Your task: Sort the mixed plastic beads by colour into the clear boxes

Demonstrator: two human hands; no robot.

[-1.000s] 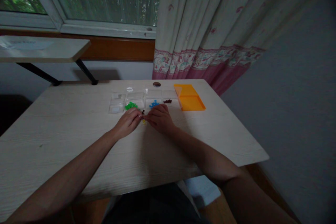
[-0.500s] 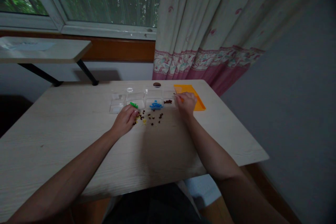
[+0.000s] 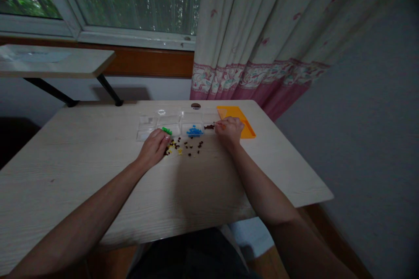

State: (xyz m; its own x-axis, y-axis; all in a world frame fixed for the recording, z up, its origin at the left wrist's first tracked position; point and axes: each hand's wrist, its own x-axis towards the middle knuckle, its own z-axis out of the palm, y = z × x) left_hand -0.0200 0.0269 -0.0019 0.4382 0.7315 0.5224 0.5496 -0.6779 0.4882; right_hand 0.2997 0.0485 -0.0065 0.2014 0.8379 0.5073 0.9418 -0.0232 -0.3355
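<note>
Yellow and brown pieces (image 3: 180,151) lie scattered on the table (image 3: 209,196) at frame centre. The left hand (image 3: 154,146) curls beside them; right of centre, the right hand (image 3: 229,133) bends its fingers near clear boxes (image 3: 191,117). Both hands' grips: cannot tell.

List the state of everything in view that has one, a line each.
Left hand, fingers bent; grip unclear
Clear boxes, open
Green pieces, boxed, partly hidden by the left hand
Blue pieces, heaped in a box
Brown heap, in the rightmost box
Right hand, fingers together near the brown heap; grip unclear
Loose brown pieces, scattered on the table
Yellow pieces, loose on the table
Orange case, open
Curtain, hanging in folds
</note>
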